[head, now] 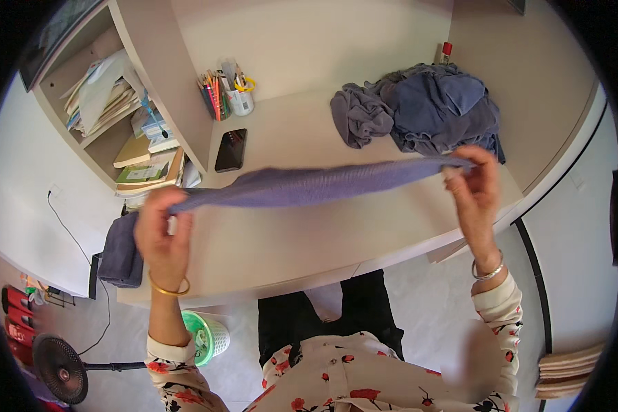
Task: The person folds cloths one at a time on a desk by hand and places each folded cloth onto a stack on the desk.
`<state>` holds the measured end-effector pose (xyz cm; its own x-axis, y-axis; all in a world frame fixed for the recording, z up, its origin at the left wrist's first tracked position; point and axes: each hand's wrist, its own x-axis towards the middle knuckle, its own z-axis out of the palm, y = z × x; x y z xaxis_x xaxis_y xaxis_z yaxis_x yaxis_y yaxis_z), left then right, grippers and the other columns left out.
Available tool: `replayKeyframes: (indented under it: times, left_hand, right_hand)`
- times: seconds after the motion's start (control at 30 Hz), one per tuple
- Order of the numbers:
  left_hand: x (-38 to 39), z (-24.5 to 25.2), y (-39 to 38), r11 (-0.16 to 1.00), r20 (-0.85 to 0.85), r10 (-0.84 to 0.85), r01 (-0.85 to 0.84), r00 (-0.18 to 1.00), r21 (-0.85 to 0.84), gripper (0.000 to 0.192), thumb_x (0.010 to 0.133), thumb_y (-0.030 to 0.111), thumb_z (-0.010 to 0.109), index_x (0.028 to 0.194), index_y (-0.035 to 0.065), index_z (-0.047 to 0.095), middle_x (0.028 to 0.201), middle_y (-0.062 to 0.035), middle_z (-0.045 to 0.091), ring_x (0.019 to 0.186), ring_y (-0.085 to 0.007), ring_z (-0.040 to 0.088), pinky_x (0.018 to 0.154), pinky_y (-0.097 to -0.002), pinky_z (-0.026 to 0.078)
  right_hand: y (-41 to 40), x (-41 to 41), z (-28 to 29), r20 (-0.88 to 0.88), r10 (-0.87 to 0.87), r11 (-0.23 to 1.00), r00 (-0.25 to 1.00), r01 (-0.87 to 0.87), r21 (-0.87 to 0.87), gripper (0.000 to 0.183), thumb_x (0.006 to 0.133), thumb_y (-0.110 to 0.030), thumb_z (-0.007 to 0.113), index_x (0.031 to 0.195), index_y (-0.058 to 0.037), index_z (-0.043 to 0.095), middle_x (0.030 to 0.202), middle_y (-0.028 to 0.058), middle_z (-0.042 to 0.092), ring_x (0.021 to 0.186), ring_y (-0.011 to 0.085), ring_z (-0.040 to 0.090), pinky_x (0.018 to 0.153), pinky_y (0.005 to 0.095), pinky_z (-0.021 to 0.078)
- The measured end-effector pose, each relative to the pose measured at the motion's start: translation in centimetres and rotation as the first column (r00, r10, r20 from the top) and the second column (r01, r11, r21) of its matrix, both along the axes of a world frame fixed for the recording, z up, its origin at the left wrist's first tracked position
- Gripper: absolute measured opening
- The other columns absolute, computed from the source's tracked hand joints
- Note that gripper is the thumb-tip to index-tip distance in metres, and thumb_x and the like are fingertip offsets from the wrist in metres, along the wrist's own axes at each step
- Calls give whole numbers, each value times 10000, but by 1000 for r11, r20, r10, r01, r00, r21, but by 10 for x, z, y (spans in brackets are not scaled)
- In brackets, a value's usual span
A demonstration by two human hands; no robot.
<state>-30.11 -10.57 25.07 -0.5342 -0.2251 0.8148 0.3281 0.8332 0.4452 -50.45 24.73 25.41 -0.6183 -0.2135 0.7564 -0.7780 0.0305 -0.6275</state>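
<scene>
A purple-grey cloth (pixel 314 186) stretches in a long band between my two hands, above the desk top (pixel 309 237). My left hand (pixel 164 232) pinches its left end, and my right hand (pixel 475 190) grips the right end. Just left of my left hand, a folded dark grey cloth (pixel 119 252) lies at the desk's left end, partly hidden by the hand. Beyond my right hand, a heap of crumpled blue-grey cloths (pixel 443 108) rests at the back right. One greyer crumpled cloth (pixel 361 116) lies against the heap's left side.
A smartphone (pixel 230 150) lies near the left partition. Behind it stand colored pencils (pixel 215 98) and a white pen cup (pixel 241 102). Shelves on the left hold books and papers (pixel 103 98). A red-capped bottle (pixel 446 53) is behind the heap. Below are a wastebasket (pixel 217 337) and a fan (pixel 61 368).
</scene>
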Motion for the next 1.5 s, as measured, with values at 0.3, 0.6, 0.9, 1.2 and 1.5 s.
replayKeyframes:
  times: [0.3, 0.6, 0.9, 1.2, 1.5]
  left_hand:
    - [36, 60, 19, 967, -135, 83, -47, 987, 251, 189, 932, 133, 581, 1078, 13, 587, 835, 20, 560, 617, -22, 388, 532, -164, 296]
    - [1, 61, -28, 925, 100, 54, -87, 993, 369, 196, 938, 184, 576, 1056, 33, 617, 669, 75, 457, 519, -6, 345, 449, -169, 251]
    - [-3, 74, -35, 921, -193, 89, -7, 977, 390, 161, 935, 112, 556, 1037, 1, 613, 770, -1, 565, 655, -58, 506, 598, -190, 409]
    - [71, -89, -17, 897, 439, -184, -32, 880, 441, 132, 838, 56, 620, 953, -6, 630, 847, -55, 615, 689, -119, 556, 627, -235, 437]
    - [77, -87, 2, 921, 284, -232, 116, 931, 373, 120, 844, 109, 650, 909, 14, 616, 845, -60, 617, 800, -158, 530, 740, -284, 423]
  right_hand:
    - [19, 13, 56, -7, 66, 991, 998, -67, -117, 177, 942, -151, 568, 1018, -6, 636, 712, -22, 557, 505, 30, 435, 450, 175, 337]
    - [-19, -23, 58, 372, 173, 979, 912, -202, 41, 186, 914, -179, 602, 943, -2, 652, 625, -11, 562, 464, 44, 465, 419, 186, 329]
    - [-39, -27, 70, -8, 192, 977, 981, -191, -92, 189, 927, -144, 586, 990, 28, 629, 829, 55, 652, 768, 112, 640, 712, 227, 499]
    - [21, 10, -68, 234, 281, 844, 931, -356, 401, 111, 820, -19, 644, 929, 2, 647, 919, 104, 660, 883, 226, 626, 764, 318, 481]
    - [33, 23, -62, 246, 370, 824, 896, -439, 359, 79, 843, -68, 638, 897, -10, 643, 859, 66, 651, 792, 182, 569, 706, 301, 448]
